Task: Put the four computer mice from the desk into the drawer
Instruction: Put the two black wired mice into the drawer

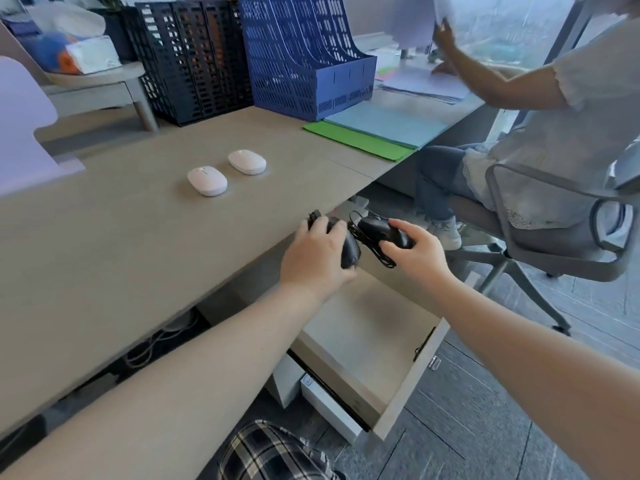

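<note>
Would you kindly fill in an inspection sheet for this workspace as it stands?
Surface: desk, beige.
Job's things: two white mice on desk; two black mice held; drawer open, no mouse inside.
Clutter: blue file rack, black file rack, green folder.
Hands: left hand grips one black mouse, right hand the other.
Cables: black cords bunched between hands.
Surroundings: seated person, chair.

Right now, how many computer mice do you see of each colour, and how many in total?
White mice: 2, one and another, both on the desk.
Black mice: 2, one in the left hand, one in the right hand.
Total: 4.
</note>
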### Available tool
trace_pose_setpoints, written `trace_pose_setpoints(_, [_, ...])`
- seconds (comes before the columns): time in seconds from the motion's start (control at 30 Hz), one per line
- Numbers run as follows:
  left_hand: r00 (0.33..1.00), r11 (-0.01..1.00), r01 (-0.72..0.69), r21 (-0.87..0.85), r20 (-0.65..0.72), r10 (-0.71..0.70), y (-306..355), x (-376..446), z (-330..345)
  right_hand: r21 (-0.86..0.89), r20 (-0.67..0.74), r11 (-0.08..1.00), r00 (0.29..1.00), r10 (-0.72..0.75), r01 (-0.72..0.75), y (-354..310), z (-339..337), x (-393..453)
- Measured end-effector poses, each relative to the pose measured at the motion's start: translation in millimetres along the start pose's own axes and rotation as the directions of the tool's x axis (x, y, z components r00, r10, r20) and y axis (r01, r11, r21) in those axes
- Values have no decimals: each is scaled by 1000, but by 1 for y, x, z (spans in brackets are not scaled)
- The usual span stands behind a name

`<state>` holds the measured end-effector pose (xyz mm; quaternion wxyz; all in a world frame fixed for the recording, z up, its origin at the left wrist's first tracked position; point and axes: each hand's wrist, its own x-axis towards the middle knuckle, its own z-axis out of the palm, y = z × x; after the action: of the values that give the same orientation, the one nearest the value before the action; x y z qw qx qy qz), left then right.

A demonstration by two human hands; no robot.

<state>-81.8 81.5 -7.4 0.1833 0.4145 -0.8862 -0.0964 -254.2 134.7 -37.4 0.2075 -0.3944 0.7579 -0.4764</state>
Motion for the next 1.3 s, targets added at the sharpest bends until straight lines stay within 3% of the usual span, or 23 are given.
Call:
trace_pose_setpoints(0.17, [984,996,-9,84,176,-6,23,-17,31,-80,57,996,997,51,-46,24,-6,-7])
trace_pose_setpoints(0.5, [902,973,149,173,379,-206,1,-18,92,-193,206,980,974,91,-50,60,27,14])
trace_pose_setpoints(0.93, [838,931,228,286,429,-337,-49,5,143,-246,303,969,951,61,17,91,98,54])
trace_pose_setpoints(1.3, [826,930,321,179,427,-368,-60,11,158,-379,405,913,914,20,149,110,116,58])
